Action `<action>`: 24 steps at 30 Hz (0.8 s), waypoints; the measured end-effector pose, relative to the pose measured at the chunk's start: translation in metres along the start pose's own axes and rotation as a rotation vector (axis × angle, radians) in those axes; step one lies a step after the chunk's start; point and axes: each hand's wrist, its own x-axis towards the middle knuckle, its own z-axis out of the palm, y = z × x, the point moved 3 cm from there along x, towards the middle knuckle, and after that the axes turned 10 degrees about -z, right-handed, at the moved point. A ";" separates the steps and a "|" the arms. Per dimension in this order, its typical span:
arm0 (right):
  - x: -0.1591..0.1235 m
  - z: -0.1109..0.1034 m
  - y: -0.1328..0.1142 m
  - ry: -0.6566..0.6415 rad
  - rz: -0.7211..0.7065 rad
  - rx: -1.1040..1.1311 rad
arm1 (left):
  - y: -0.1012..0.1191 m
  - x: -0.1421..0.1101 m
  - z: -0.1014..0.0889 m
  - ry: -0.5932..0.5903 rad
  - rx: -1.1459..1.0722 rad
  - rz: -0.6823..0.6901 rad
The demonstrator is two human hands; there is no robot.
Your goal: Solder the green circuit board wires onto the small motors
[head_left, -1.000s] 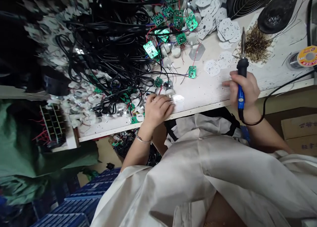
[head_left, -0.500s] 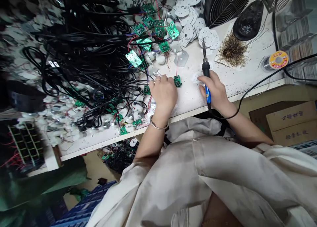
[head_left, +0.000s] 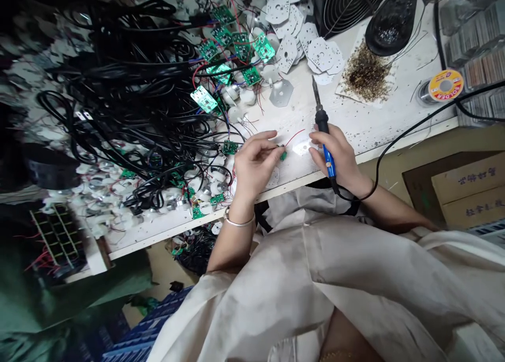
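Observation:
My left hand [head_left: 254, 167] pinches thin wire near a small green circuit board [head_left: 283, 155], and a red wire [head_left: 295, 138] curves away from the board. My right hand [head_left: 335, 157] is closed around the blue-handled soldering iron [head_left: 325, 141], whose metal tip points away from me. Just beside those fingers, a white perforated metal plate [head_left: 303, 148] lies on the white bench [head_left: 355, 122]. The hands stand close together, apart from each other. The iron's tip touches nothing that I can see.
A heap of black cables [head_left: 138, 104] with green boards and white discs lies left. Beyond my hands are stacked metal plates [head_left: 286, 51], a wire-guarded fan [head_left: 347, 4], a black dish [head_left: 390, 28], brown debris [head_left: 366, 75] and a solder spool [head_left: 444, 86]. The bench edge runs close to me.
The small green board has left its spot on the bench and now sits at my left fingertips, nearer the bench edge. The red wire shows beside it. My right hand has shifted slightly.

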 end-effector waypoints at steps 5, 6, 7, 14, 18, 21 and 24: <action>-0.003 -0.004 0.001 0.008 0.040 0.017 | -0.004 0.008 0.025 -0.179 0.146 -0.009; -0.003 -0.005 0.000 0.019 0.023 -0.020 | -0.001 0.008 0.027 -0.158 0.220 0.048; -0.004 -0.007 -0.002 0.032 0.004 -0.065 | 0.002 0.008 0.028 -0.131 0.286 0.113; -0.001 -0.010 -0.005 0.052 -0.152 -0.220 | 0.014 -0.005 0.019 0.076 0.526 0.464; 0.003 -0.007 -0.008 0.046 -0.162 -0.242 | 0.018 -0.012 0.015 0.150 0.591 0.503; 0.007 -0.003 -0.017 0.067 -0.252 -0.304 | 0.019 -0.015 0.014 0.115 0.514 0.515; 0.009 0.001 -0.022 0.052 -0.284 -0.378 | 0.019 -0.016 0.011 0.076 0.424 0.521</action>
